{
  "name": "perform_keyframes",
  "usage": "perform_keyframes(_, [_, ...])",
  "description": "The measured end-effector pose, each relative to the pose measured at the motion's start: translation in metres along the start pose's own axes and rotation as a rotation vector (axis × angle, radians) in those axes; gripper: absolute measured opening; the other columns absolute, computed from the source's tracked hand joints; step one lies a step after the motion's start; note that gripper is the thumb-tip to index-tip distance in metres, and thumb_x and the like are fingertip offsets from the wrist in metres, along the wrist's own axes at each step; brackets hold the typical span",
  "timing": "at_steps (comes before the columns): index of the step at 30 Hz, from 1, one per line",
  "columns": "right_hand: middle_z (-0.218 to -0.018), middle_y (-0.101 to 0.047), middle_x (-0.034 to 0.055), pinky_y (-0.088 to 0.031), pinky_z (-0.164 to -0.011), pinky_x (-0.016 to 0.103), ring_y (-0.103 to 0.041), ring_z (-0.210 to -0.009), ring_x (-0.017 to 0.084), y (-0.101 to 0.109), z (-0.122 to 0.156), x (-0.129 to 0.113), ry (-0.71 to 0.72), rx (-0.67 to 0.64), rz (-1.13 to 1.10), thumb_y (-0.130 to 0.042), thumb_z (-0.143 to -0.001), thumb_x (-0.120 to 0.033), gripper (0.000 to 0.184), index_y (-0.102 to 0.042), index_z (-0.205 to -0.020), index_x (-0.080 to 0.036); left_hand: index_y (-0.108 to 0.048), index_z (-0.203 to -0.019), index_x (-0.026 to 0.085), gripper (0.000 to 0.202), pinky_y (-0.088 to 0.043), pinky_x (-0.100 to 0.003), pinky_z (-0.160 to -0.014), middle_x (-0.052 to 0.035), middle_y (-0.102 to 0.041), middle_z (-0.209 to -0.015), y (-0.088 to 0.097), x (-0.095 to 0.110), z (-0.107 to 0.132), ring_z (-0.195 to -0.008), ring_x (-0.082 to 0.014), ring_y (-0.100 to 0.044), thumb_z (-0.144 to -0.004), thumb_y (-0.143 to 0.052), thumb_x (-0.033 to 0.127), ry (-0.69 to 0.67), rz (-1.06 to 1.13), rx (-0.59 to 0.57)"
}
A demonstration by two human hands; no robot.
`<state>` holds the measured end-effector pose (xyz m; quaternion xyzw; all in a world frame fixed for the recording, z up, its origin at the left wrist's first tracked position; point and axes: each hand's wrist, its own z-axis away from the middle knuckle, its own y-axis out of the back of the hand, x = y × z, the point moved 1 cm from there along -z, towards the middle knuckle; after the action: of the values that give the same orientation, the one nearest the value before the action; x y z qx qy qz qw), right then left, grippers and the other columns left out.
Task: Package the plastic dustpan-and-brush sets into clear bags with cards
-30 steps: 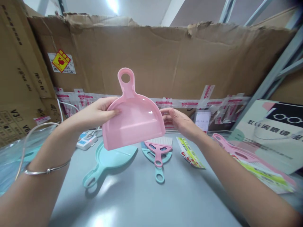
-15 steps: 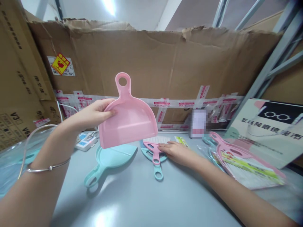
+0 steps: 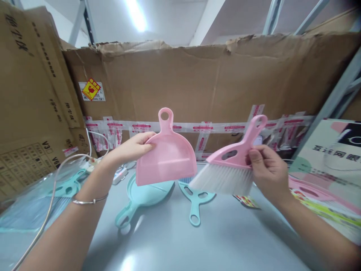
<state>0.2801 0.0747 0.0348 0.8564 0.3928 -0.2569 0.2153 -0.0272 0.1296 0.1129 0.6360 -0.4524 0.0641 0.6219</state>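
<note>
My left hand (image 3: pixel 132 148) grips the left rim of a small pink dustpan (image 3: pixel 166 158), held upright above the table with its looped handle pointing up. My right hand (image 3: pixel 266 171) is closed on a pink hand brush (image 3: pixel 229 169) with white bristles, lifted off the table just right of the dustpan, handle tilted up to the right. Below them on the grey table (image 3: pixel 197 244) lie a teal dustpan (image 3: pixel 141 197) and a teal brush (image 3: pixel 196 199).
A torn cardboard wall (image 3: pixel 197 82) with taped packets closes the back; more boxes (image 3: pixel 31 113) stand at the left. Clear bags with teal items (image 3: pixel 36 199) and a white cable lie left. Packaged pink sets (image 3: pixel 316 195) and a printed card (image 3: pixel 329 154) sit right.
My right hand picked the pink brush up off the teal brush and raised it beside the dustpan. The view shifted, so the dustpan now appears further right.
</note>
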Motion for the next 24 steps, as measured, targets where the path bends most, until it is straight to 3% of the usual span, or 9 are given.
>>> perform_keyframes(4, [-0.052, -0.048, -0.0039, -0.032, -0.04, 0.021, -0.042, -0.043, 0.01, -0.018, 0.024, -0.033, -0.012, -0.21, -0.059, -0.049, -0.085, -0.043, 0.026, -0.052, -0.072, -0.022, -0.055, -0.089, 0.017, 0.02, -0.046, -0.029, -0.065, -0.0035, -0.059, -0.088, -0.02, 0.006, -0.005, -0.079, -0.0185, -0.056, -0.077, -0.044, 0.029, -0.039, -0.011, -0.113])
perform_keyframes(7, [-0.053, -0.047, -0.0042, -0.032, -0.042, 0.021, -0.041, -0.044, 0.01, -0.031, 0.037, -0.048, -0.021, -0.276, -0.088, -0.047, -0.087, -0.039, 0.023, -0.053, -0.074, -0.021, -0.055, -0.091, 0.017, 0.02, -0.044, -0.027, -0.069, -0.003, -0.058, -0.092, -0.032, 0.014, -0.004, -0.083, -0.0176, -0.054, -0.08, -0.042, 0.027, -0.101, 0.004, -0.193])
perform_keyframes(10, [-0.061, -0.05, -0.0021, -0.037, -0.051, 0.024, -0.045, -0.055, 0.012, -0.041, 0.034, -0.053, -0.004, -0.229, -0.078, -0.047, -0.088, -0.037, 0.022, -0.053, -0.074, -0.021, -0.056, -0.097, 0.018, 0.024, -0.042, -0.026, -0.072, -0.0022, -0.057, -0.094, -0.037, 0.019, -0.002, -0.086, -0.0171, -0.053, -0.084, -0.042, 0.032, -0.162, 0.022, -0.215])
perform_keyframes(15, [-0.076, -0.046, 0.0023, -0.041, -0.074, 0.033, -0.046, -0.078, 0.017, -0.06, 0.014, -0.062, 0.166, -0.104, -0.018, -0.05, -0.086, -0.033, 0.022, -0.057, -0.07, -0.02, -0.057, -0.093, 0.016, 0.04, -0.039, -0.025, -0.066, -0.0023, -0.056, -0.088, -0.036, 0.021, -0.001, -0.078, -0.015, -0.051, -0.084, -0.041, 0.052, -0.2, 0.099, -0.178])
perform_keyframes(19, [-0.078, -0.043, 0.003, -0.041, -0.077, 0.035, -0.045, -0.083, 0.018, -0.072, 0.011, -0.067, 0.185, -0.102, -0.035, -0.049, -0.086, -0.031, 0.02, -0.056, -0.071, -0.02, -0.057, -0.092, 0.017, 0.04, -0.039, -0.025, -0.065, -0.0004, -0.055, -0.084, -0.033, 0.019, 0.004, -0.076, -0.0146, -0.051, -0.074, -0.058, 0.052, -0.172, 0.067, -0.117])
perform_keyframes(24, [-0.087, -0.041, 0.0031, -0.043, -0.077, 0.035, -0.046, -0.087, 0.017, -0.083, 0.025, -0.059, 0.241, -0.111, -0.081, -0.049, -0.086, -0.025, 0.004, -0.048, -0.084, -0.022, -0.057, -0.092, 0.017, 0.036, -0.04, -0.025, -0.064, -0.0009, -0.058, -0.083, -0.038, 0.014, 0.011, -0.075, -0.0154, -0.052, -0.075, -0.057, 0.049, -0.125, -0.006, -0.092])
